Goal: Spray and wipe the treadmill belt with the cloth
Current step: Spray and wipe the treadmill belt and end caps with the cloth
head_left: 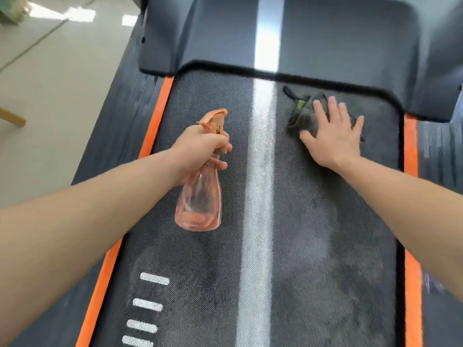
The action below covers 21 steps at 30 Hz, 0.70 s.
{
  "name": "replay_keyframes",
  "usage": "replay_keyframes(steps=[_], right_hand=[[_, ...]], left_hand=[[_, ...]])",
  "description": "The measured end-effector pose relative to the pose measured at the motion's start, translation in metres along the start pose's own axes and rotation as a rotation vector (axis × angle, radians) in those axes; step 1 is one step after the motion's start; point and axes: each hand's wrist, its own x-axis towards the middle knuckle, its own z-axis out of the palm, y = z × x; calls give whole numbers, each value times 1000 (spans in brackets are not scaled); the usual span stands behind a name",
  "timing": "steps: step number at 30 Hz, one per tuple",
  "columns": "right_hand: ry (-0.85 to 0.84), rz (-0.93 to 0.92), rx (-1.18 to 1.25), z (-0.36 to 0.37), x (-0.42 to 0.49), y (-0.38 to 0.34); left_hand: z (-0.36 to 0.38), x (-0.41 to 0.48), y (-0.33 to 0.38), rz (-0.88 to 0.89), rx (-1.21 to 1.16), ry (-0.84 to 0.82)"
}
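The dark textured treadmill belt [288, 246] runs up the middle of the view with a bright reflected stripe along its centre. My left hand [200, 149] grips the neck of a clear orange spray bottle [200, 201], nozzle pointing away, held above the belt's left half. My right hand [330, 134] lies flat with fingers spread on a crumpled dark grey cloth [300, 113], pressing it onto the belt's far right part near the motor cover. Damp darker patches show on the belt's right side.
The black motor cover [338, 41] bounds the belt at the far end. Orange side strips [411, 146] and dark foot rails flank it. White dashes [150, 304] mark the belt near left. Pale floor [50, 96] lies to the left.
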Motion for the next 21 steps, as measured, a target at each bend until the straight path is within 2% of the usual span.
replay_keyframes(steps=[2, 6, 14, 21], right_hand=[[92, 89, 61, 7, -16, 19], [260, 109, 102, 21, -38, 28], [329, 116, 53, 29, -37, 26], [357, 133, 94, 29, -38, 24]], left_hand=[[17, 16, 6, -16, -2, 9], [47, 43, 16, -56, -1, 37], [77, 65, 31, -128, 147, 87], [85, 62, 37, -93, 188, -63]])
